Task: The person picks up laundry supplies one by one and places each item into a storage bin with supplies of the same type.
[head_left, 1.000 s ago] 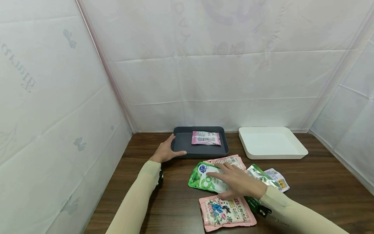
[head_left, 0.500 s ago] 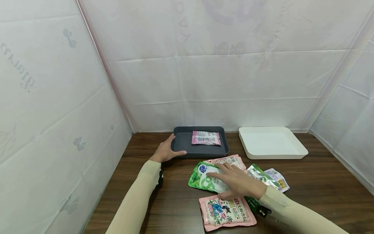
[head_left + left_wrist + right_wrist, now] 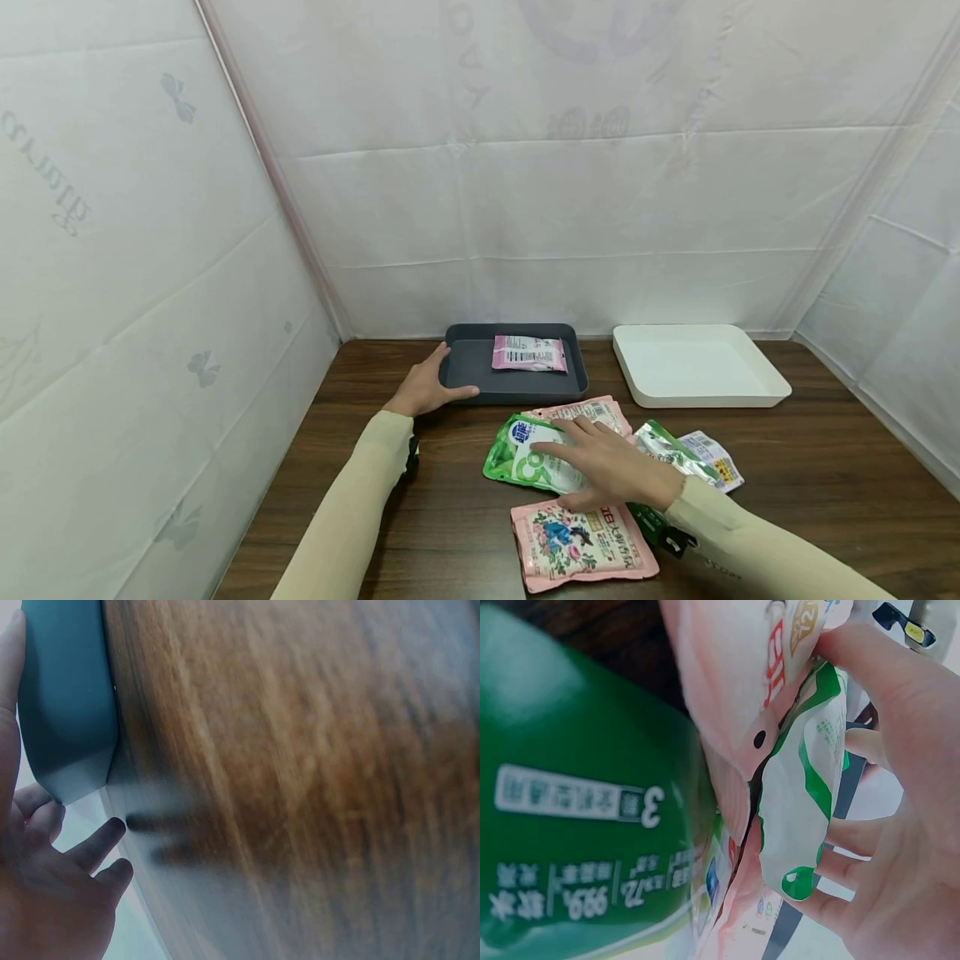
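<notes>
In the head view my left hand (image 3: 424, 389) touches the front left corner of a dark grey tray (image 3: 465, 382), thumb along the near rim. The left wrist view shows spread fingers (image 3: 99, 847) beside the tray wall. A pink packet (image 3: 529, 354) lies inside the tray. My right hand (image 3: 611, 465) lies spread over a green and white pouch (image 3: 525, 454), partly hiding it. Its thumb (image 3: 862, 656) meets a pink floral pouch (image 3: 577, 546) in the right wrist view, while the other fingers are along the green and white pouch's edge.
Another pink pouch (image 3: 600, 410) lies behind the green one. A silver and green pouch (image 3: 667, 448) and a white packet (image 3: 716, 460) lie right of the hand. A dark green pouch (image 3: 647, 523) shows under the wrist. A white tray (image 3: 701, 367) stands back right, near fabric walls (image 3: 570, 208).
</notes>
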`<state>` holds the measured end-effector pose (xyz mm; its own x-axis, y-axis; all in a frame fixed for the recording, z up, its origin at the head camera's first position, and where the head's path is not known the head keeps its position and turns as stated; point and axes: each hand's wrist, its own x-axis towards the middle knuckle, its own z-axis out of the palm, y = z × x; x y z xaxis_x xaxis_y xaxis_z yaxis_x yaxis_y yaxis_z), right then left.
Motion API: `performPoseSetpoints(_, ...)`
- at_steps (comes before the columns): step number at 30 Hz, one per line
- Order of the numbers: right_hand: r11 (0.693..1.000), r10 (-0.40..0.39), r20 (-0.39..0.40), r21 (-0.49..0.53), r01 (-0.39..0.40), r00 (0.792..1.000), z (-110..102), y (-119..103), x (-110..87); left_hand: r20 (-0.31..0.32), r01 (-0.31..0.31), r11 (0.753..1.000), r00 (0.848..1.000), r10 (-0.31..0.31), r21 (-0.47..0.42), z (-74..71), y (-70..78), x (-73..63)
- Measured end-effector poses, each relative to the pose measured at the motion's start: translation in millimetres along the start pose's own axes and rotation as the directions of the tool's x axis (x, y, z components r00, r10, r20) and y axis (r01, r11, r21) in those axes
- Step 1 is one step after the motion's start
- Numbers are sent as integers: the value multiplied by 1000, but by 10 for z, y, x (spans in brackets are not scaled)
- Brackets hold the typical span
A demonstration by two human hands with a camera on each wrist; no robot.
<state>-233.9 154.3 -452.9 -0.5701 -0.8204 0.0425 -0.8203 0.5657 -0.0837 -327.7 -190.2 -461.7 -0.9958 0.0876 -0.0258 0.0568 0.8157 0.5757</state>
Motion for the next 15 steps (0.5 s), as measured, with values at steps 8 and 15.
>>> performPoseSetpoints(8, 1000, 13, 12, 17, -14, 1000, -15, -9, 2, 0, 10, 1000, 1000, -10, -6, 18, -2, 6)
performPoseSetpoints(15, 1000, 1, 0, -4, -1, 1000, -21, -11, 18, 2, 10, 1000, 1000, -10, 0, 6, -4, 8)
